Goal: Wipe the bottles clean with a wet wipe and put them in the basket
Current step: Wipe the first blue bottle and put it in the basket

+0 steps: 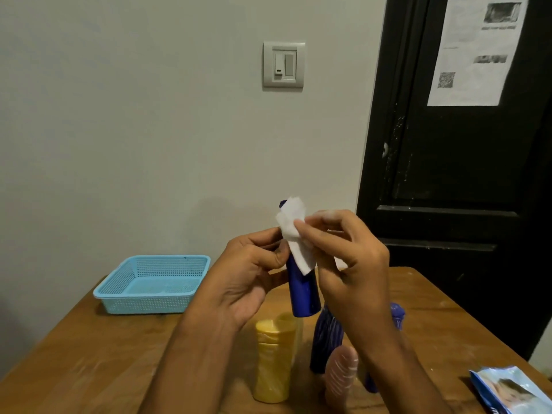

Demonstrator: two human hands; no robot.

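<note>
Against a pale wall and dark door, a wooden table [89, 354] is carrying a blue basket [152, 283]. Right of the basket and above the table, the left hand [248, 279] is gripping a dark blue bottle [301, 291] while the right hand [343, 249] is pinching a wet wipe [294, 234] against its upper part. Turning the bottle under the wipe would probably be covering every side. Other bottles, including a yellow bottle [274, 357], are standing below it, awaiting cleaning.

Cut off at the lower right edge: wipes packet [513, 392]; half-hidden behind the right forearm [397, 354] (print unreadable): ribbed blue bottles [327, 339].
</note>
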